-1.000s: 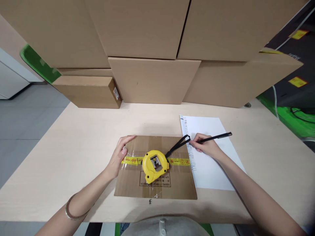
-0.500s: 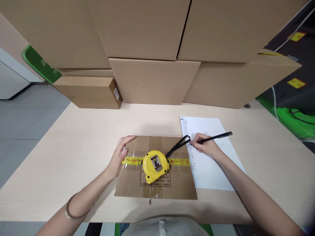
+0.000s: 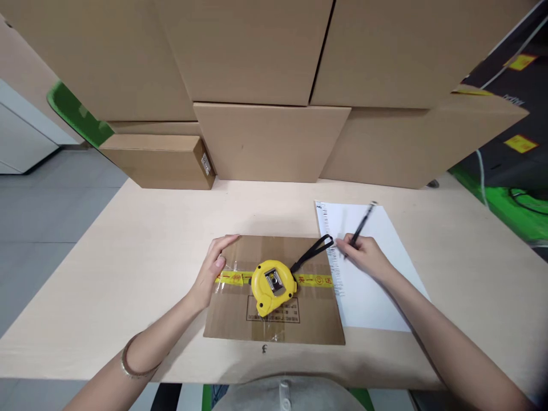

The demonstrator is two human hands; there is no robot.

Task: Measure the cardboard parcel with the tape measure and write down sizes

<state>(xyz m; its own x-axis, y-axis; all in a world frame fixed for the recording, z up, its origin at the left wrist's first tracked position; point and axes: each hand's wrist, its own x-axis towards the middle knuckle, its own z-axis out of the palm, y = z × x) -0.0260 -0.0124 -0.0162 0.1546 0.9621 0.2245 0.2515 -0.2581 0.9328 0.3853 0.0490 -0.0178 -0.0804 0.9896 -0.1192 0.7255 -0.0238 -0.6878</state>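
A flat cardboard box (image 3: 308, 317) with a yellow tape stripe lies on the table before me. On its middle rests a yellow tape measure (image 3: 272, 286) with a black wrist strap (image 3: 311, 252) trailing to the right. My left hand (image 3: 209, 273) lies flat and open on the box's left edge. My right hand (image 3: 363, 255) rests on a white printed sheet (image 3: 377, 297) beside the box and pinches a black pen (image 3: 361, 228), which points up and away from me.
Large cardboard boxes (image 3: 265, 85) are stacked along the back of the light wooden table (image 3: 141, 240). A smaller long box (image 3: 158, 162) lies at the back left. Grey floor shows at left, green and black floor with cables at right.
The pen in my right hand has swung from lying nearly level, pointing right, to standing steeper and pointing away. My left hand has stayed on the box.
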